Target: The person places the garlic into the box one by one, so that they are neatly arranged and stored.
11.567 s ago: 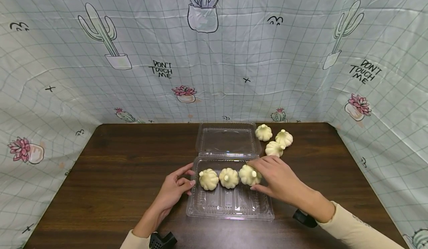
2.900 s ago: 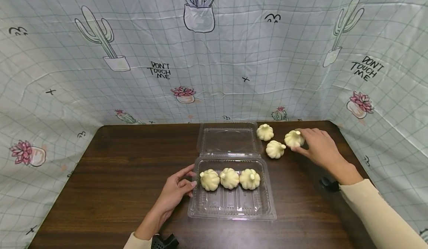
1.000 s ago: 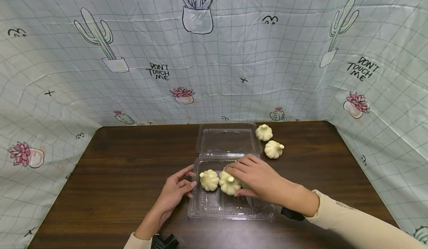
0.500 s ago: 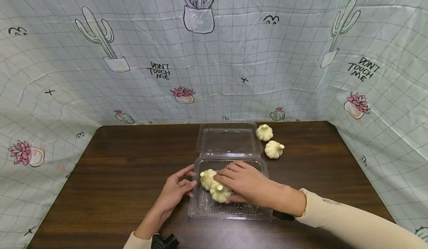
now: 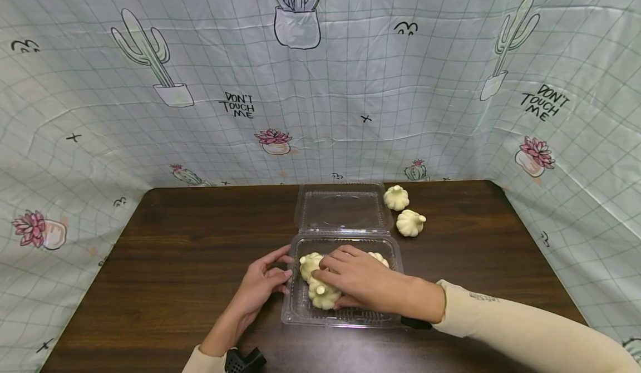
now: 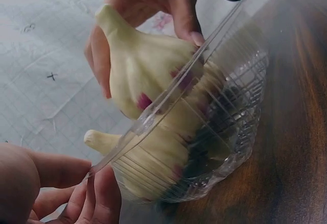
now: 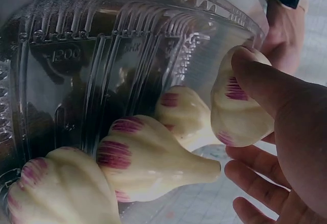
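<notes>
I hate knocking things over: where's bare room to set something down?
Bare: the table's left side, between the left hand and cloth backdrop, and its right side, between the two loose garlic bulbs, right sleeve and backdrop. Crowded: the clear container, where bulbs and the right hand bunch.

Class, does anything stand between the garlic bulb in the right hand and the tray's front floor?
Nothing visible does: the lid is folded open, and the three other bulbs in the tray lie behind the held garlic bulb.
</notes>
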`<state>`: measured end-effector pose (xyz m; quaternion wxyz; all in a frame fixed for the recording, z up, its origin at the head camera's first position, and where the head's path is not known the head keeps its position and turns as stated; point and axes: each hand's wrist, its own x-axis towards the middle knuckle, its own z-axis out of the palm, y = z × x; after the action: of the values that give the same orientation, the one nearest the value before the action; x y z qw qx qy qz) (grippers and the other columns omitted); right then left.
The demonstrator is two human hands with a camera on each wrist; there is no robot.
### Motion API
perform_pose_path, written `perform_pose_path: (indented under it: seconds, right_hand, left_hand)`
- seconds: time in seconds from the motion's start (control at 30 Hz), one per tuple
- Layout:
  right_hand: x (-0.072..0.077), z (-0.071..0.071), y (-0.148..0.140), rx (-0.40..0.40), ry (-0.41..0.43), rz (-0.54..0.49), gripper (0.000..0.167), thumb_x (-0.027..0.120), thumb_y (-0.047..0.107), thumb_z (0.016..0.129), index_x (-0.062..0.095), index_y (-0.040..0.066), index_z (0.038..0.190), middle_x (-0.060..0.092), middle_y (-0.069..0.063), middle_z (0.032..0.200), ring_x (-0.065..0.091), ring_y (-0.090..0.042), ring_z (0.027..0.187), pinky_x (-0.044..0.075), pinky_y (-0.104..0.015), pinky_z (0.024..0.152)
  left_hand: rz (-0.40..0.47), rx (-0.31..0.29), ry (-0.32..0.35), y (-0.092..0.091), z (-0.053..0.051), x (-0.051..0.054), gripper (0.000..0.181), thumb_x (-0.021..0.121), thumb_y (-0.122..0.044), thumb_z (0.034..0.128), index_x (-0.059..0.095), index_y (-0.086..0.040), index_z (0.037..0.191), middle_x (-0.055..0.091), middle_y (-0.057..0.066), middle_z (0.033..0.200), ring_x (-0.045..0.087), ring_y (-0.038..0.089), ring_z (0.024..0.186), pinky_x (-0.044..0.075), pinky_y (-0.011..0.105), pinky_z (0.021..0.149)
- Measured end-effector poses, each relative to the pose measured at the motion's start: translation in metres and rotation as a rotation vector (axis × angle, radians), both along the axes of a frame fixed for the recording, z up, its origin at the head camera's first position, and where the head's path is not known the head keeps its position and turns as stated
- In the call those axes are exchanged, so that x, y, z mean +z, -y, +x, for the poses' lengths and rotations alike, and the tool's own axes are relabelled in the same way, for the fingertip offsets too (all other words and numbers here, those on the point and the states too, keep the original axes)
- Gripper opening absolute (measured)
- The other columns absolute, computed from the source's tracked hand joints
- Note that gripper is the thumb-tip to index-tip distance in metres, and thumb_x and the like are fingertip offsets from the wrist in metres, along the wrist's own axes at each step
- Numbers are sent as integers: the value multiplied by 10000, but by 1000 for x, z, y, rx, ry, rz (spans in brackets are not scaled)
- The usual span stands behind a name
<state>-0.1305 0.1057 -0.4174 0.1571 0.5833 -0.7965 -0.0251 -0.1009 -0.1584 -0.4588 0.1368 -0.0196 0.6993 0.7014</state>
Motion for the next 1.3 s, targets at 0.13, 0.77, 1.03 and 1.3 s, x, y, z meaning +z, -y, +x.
perform_pose_path:
  seconds: [0.13,0.77,1.03,1.3]
  right_hand:
    - [0,0,3,2,-1,37,743,900,543,744,676,165,1343,678,28,1244,620,-147,1178,481,-327,1080]
    - [-3,3,17,27,-28,97,695,899,527,753,689,211,1335,679,76,1244,607,-123,1166,472,-307,1067]
    - [-5,0,21,46,-24,98,709,909,537,722,694,227,1323,659,79,1217,594,-123,1145,475,-303,1054]
    - [-9,-3,25,59,3,146,712,899,515,740,693,218,1353,666,74,1243,589,-135,1170,473,-305,1058]
  left_hand:
    - [10,-2,-2,2,0,0,587,617,59,1001,442,70,1562,549,220,1345,615,63,796,587,224,676]
    - [14,21,23,3,-2,-2,534,637,51,1003,497,82,1517,572,218,1305,618,53,782,588,212,661]
    - [19,18,21,3,-1,-2,533,638,52,1002,496,89,1514,578,215,1302,622,49,778,584,207,660]
    - [19,20,22,2,-1,-2,532,632,55,1002,493,92,1515,578,226,1317,630,54,772,579,204,651]
